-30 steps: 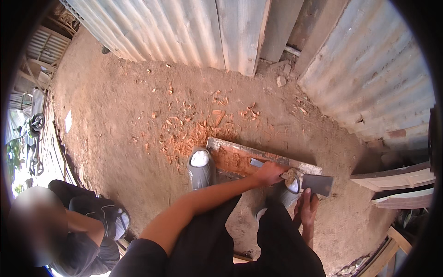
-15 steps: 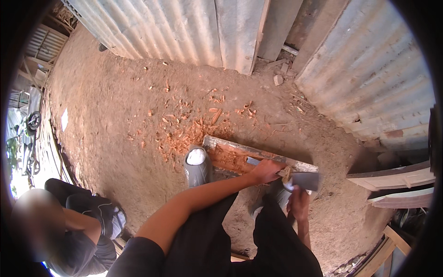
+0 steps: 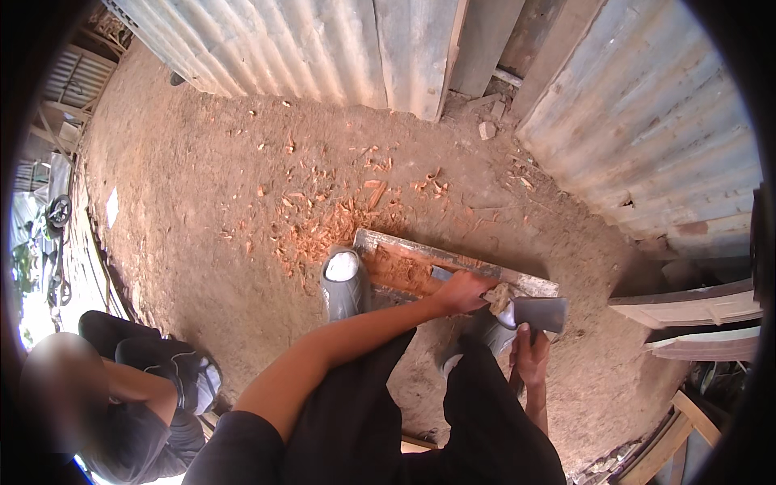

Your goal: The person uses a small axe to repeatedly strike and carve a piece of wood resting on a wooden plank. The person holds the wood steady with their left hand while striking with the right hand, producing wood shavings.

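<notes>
Hatchet (image 3: 540, 314) gripped in right hand (image 3: 529, 356); outstretched left hand (image 3: 462, 293) clasps plank (image 3: 453, 263).

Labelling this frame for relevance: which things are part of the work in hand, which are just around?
In use:
- weathered reddish wooden plank on the dirt
- grey-headed hatchet in the right hand
- left hand steadying the plank
- grey boots pinning the plank
- orange wood chips

Lying about:
- corrugated metal sheets
- pale stacked boards
- crouching person
</notes>
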Demonstrator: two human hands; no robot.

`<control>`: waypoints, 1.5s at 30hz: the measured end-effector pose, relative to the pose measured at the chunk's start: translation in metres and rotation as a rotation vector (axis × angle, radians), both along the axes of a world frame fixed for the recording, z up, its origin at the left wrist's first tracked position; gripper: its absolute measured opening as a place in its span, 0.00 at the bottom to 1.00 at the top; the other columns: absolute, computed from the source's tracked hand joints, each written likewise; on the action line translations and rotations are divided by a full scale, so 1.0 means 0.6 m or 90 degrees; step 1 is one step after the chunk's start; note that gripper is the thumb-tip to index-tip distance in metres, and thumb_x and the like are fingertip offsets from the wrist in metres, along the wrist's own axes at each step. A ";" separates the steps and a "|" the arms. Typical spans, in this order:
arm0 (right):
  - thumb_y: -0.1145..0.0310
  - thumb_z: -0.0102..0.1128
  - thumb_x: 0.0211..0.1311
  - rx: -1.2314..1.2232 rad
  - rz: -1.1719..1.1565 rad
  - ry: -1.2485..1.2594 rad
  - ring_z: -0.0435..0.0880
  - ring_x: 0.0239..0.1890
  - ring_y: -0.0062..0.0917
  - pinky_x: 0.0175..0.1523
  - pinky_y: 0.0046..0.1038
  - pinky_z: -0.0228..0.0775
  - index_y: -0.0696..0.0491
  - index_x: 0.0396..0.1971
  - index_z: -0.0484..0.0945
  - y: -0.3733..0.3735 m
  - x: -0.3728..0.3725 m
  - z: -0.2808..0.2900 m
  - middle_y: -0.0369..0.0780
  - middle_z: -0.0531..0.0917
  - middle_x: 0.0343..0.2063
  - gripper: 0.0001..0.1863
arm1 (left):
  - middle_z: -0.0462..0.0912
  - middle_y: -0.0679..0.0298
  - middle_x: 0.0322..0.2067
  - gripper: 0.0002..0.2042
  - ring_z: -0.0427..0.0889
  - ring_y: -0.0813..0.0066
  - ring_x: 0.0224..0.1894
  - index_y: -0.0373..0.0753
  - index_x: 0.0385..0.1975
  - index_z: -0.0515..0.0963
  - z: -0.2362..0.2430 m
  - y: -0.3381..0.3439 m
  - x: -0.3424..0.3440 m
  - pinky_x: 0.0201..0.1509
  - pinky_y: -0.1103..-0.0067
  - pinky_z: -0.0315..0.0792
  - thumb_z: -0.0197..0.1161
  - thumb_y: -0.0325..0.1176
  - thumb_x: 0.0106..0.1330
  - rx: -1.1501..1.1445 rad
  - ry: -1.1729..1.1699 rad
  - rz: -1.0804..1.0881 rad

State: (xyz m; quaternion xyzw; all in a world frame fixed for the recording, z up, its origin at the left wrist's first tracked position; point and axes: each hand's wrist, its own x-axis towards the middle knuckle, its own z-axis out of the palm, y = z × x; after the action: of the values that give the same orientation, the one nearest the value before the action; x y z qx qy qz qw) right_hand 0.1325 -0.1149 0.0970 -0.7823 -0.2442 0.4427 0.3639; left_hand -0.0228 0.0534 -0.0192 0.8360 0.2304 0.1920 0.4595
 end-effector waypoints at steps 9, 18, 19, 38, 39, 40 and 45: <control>0.50 0.49 0.82 0.003 -0.002 -0.012 0.70 0.10 0.21 0.14 0.27 0.62 0.55 0.29 0.69 0.002 0.002 -0.005 0.35 0.70 0.14 0.25 | 0.85 0.50 0.32 0.21 0.86 0.43 0.38 0.37 0.48 0.79 0.003 -0.001 -0.007 0.43 0.54 0.78 0.68 0.34 0.52 -0.042 -0.003 -0.001; 0.48 0.51 0.80 -0.079 0.028 -0.004 0.73 0.12 0.20 0.15 0.27 0.64 0.55 0.32 0.71 0.008 0.003 -0.009 0.35 0.72 0.16 0.24 | 0.85 0.50 0.33 0.22 0.86 0.43 0.38 0.38 0.50 0.79 0.004 0.001 -0.005 0.43 0.54 0.79 0.69 0.33 0.53 -0.047 0.034 -0.015; 0.50 0.51 0.81 -0.065 0.051 0.003 0.73 0.13 0.20 0.16 0.26 0.65 0.55 0.34 0.71 0.004 0.017 -0.004 0.35 0.73 0.17 0.22 | 0.85 0.50 0.32 0.22 0.86 0.44 0.38 0.38 0.50 0.79 0.005 0.002 -0.004 0.42 0.55 0.79 0.69 0.34 0.53 -0.036 0.024 -0.009; 0.55 0.56 0.80 -0.049 0.039 -0.017 0.75 0.13 0.22 0.18 0.28 0.67 0.58 0.29 0.73 0.008 -0.009 -0.015 0.36 0.73 0.14 0.22 | 0.87 0.49 0.35 0.19 0.86 0.42 0.39 0.40 0.46 0.79 0.017 0.006 0.008 0.43 0.53 0.79 0.70 0.34 0.53 -0.041 0.025 -0.026; 0.56 0.57 0.79 -0.074 0.020 0.010 0.75 0.13 0.22 0.17 0.28 0.67 0.58 0.29 0.73 0.010 0.000 -0.014 0.36 0.74 0.15 0.21 | 0.87 0.49 0.35 0.19 0.86 0.43 0.39 0.40 0.46 0.79 0.012 0.005 0.005 0.43 0.54 0.79 0.70 0.34 0.54 -0.028 0.031 -0.036; 0.55 0.57 0.79 -0.071 0.026 0.021 0.74 0.13 0.21 0.17 0.28 0.66 0.58 0.30 0.73 0.011 0.006 -0.013 0.36 0.74 0.15 0.21 | 0.87 0.50 0.35 0.19 0.87 0.43 0.39 0.40 0.47 0.79 0.006 0.003 0.004 0.42 0.54 0.79 0.70 0.35 0.54 -0.025 0.030 -0.036; 0.50 0.55 0.80 -0.073 0.034 0.087 0.71 0.13 0.16 0.16 0.23 0.64 0.53 0.38 0.72 -0.011 0.017 -0.036 0.31 0.70 0.17 0.20 | 0.87 0.50 0.33 0.20 0.87 0.44 0.37 0.43 0.49 0.79 -0.034 -0.009 0.008 0.39 0.53 0.80 0.69 0.39 0.56 -0.003 0.033 -0.043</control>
State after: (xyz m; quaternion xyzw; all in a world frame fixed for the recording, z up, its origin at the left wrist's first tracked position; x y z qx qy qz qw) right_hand 0.1427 -0.1214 0.0751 -0.7634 -0.2135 0.5175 0.3221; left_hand -0.0181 0.0479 -0.0396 0.8471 0.2140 0.1542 0.4614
